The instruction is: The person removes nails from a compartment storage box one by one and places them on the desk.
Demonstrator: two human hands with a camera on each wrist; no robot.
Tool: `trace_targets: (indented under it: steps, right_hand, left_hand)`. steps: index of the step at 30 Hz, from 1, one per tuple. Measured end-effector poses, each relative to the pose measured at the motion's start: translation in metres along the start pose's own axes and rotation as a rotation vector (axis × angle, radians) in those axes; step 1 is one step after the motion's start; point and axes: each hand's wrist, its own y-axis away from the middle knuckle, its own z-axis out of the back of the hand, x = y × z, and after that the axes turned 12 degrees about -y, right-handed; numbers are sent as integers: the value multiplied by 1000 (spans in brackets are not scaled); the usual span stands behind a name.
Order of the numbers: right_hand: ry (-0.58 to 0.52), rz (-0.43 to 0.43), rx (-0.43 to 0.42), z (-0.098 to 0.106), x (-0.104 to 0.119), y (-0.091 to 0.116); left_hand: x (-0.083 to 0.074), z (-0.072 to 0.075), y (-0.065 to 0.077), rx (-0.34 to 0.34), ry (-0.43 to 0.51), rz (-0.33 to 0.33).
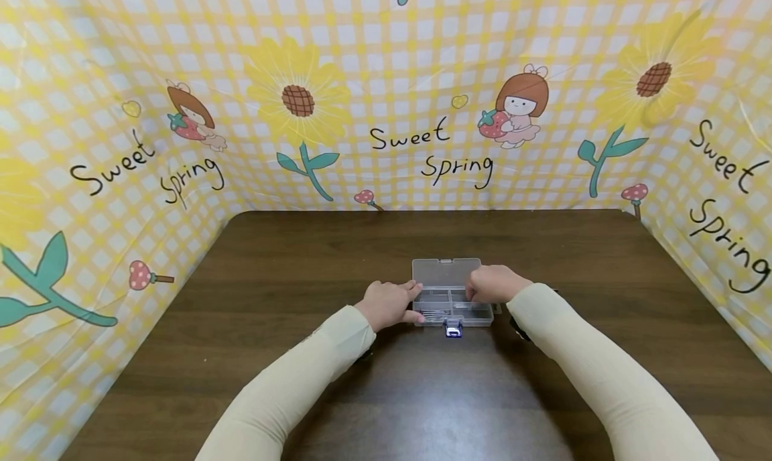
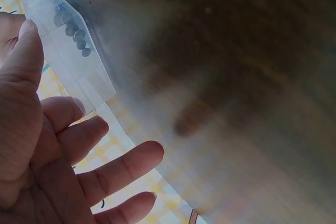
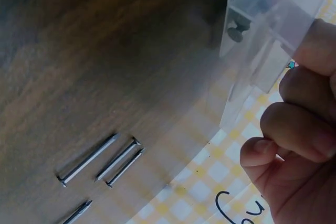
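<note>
A clear plastic compartment box with a blue latch lies on the table, its lid raised at the back. Several nails lie in its front left compartment; round nail heads show through the wall. My left hand holds the box's left end between thumb and index finger, other fingers spread away. My right hand reaches over the right rear compartment, fingers curled, fingertips down inside; I cannot tell what they pinch.
Loose nails lie on the brown wooden table just right of the box. A yellow checked cloth with sunflowers and lettering hangs around the table's back and sides.
</note>
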Motion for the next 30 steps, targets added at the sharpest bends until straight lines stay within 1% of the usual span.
trace_targets:
  steps: [5,10,23,30]
  right_hand:
    - [-12,-19,15,-1,0,0]
    - [1,3,2,-2,0,-1]
    - [10,16,-7,0,2,-1]
    - [17,24,-17,7,4,-1]
  left_hand:
    - [-1,-1,1,0,6,-4]
    - [-1,-1,0,6,9,-3]
    - [2,-1,-1,12,-7,-6]
    - [1,2,-1,15,1,-2]
